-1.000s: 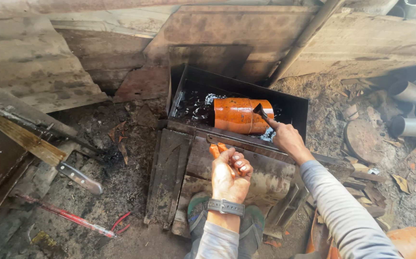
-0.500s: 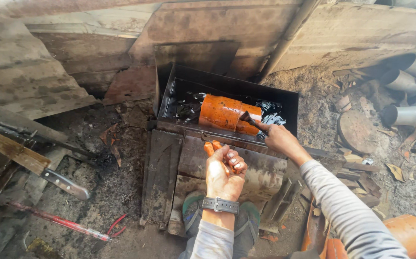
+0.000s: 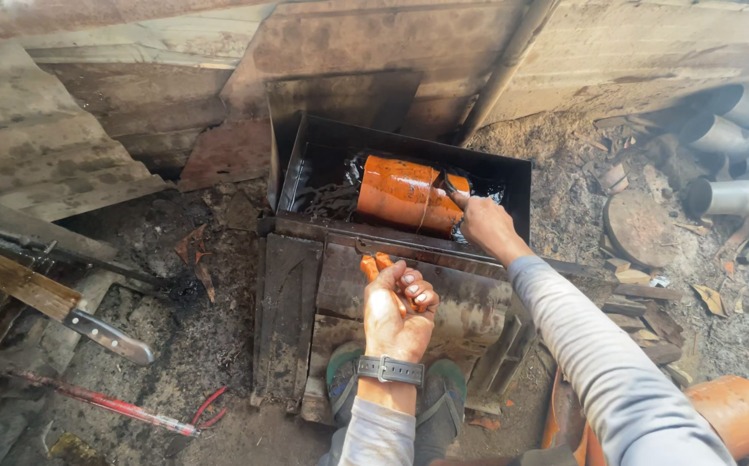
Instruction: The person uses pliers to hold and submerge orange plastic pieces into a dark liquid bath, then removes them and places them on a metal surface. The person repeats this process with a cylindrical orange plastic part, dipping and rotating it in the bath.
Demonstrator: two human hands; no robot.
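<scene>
Since the earlier frame, the right hand (image 3: pixel 482 226) has come in closer against the orange pipe (image 3: pixel 404 194), and the view has swung so the black metal tray (image 3: pixel 305 164) now sits centre frame rather than right of centre.

That pipe piece lies on its side in the tray, upper middle of the frame, resting in a dark glossy liquid. The right hand pinches a thin dark tool (image 3: pixel 448 185) whose tip touches the pipe's right end — its grip is narrow, shut on the tool. The left hand (image 3: pixel 398 306), wearing a grey wristwatch (image 3: pixel 390 369), is fisted around orange pliers (image 3: pixel 374 266) just below the tray's front rim.

Judging by its look, the pipe is rigid plastic, light for its bulk, and likely slick where wet; its open ends would be the surest places to take hold.

Lower left of the frame lie a knife (image 3: pixel 107 336) and a red rod (image 3: pixel 102 401) on the dirt floor. At the right edge are 4 or so grey pipes (image 3: pixel 733 197); another orange pipe (image 3: pixel 737 414) sits lower right.
</scene>
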